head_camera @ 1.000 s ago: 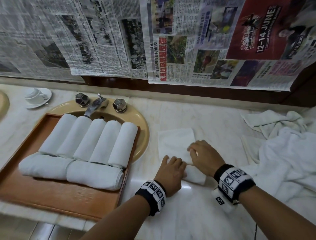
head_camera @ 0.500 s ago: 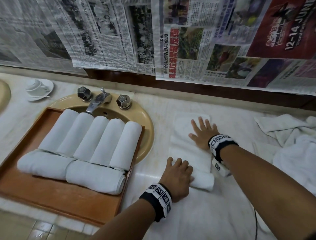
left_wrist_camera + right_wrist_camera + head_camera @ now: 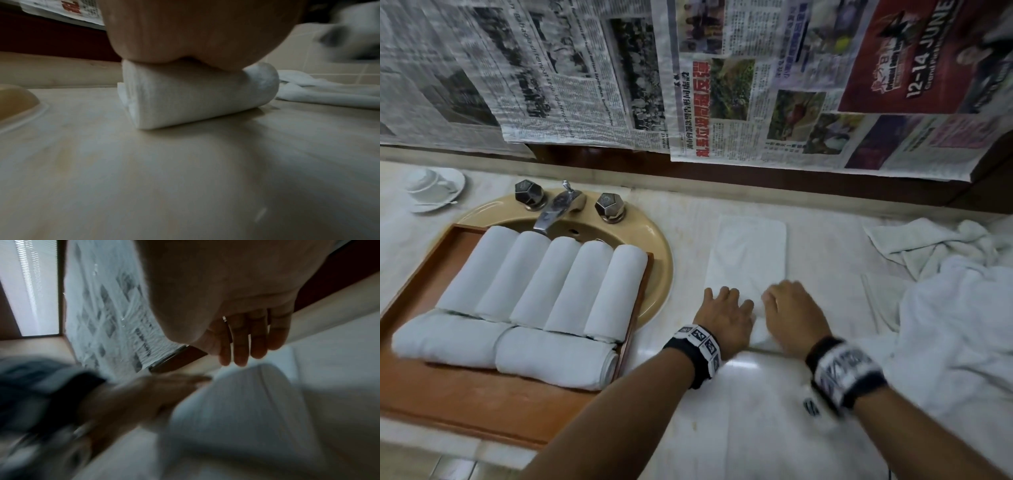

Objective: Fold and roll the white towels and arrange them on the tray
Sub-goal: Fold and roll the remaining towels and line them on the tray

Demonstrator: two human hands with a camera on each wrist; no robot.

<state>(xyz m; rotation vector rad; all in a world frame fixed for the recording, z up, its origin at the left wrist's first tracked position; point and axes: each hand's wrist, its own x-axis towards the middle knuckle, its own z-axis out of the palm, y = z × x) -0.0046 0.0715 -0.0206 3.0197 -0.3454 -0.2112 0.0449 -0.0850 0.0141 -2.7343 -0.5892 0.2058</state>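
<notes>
A white towel (image 3: 748, 253) lies flat on the marble counter, its near end wound into a short roll (image 3: 195, 100). My left hand (image 3: 726, 315) presses its palm down on the left part of that roll, fingers laid forward over it. My right hand (image 3: 791, 308), blurred with motion, is over the right part of the roll; in the right wrist view its fingers (image 3: 246, 340) are straight and just above the cloth. To the left, the wooden tray (image 3: 465, 404) carries several rolled white towels (image 3: 558, 281) in two rows.
The tray sits over a tan sink (image 3: 659, 263) with a chrome tap (image 3: 558, 209). A heap of loose white towels (image 3: 955, 325) fills the right side of the counter. A cup and saucer (image 3: 431, 188) stand far left. Newspaper sheets (image 3: 722, 85) hang on the wall behind.
My right hand has pulled back from the towel's far end, where it lay flat, to the roll beside my left hand. The left hand stayed on the roll.
</notes>
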